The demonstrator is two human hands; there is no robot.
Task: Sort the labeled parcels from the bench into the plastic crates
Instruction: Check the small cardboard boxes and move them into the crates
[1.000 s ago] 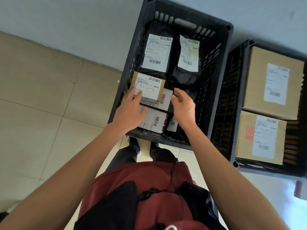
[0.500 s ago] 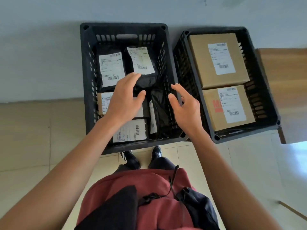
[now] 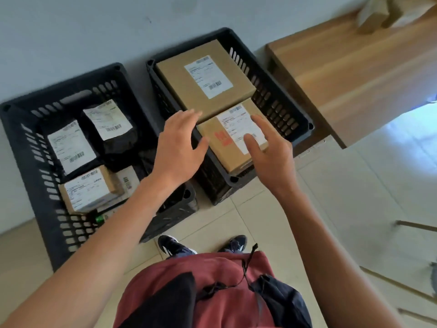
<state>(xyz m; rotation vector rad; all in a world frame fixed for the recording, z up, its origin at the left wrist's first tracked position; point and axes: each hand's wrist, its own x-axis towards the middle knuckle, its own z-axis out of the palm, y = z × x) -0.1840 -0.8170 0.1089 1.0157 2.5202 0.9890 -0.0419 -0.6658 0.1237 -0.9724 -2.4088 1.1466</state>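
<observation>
From the head view, the left hand (image 3: pixel 179 143) and the right hand (image 3: pixel 267 147) both hang empty with fingers spread, over the right crate (image 3: pixel 281 100), which holds two brown boxes. The left crate (image 3: pixel 28 143) holds black bagged parcels (image 3: pixel 108 129) and a small box (image 3: pixel 88 190). A parcel (image 3: pixel 372 16) waits blurred on the wooden bench (image 3: pixel 354 72). The next step is probably to fetch it: turn right, take it two-handed, and read its label before choosing a crate.

Below me I see a red shirt (image 3: pixel 227 292) with black straps (image 3: pixel 246 271) across it, dark shoes (image 3: pixel 175 246) on pale floor tiles (image 3: pixel 354 197), and a grey wall (image 3: pixel 94 31) behind.
</observation>
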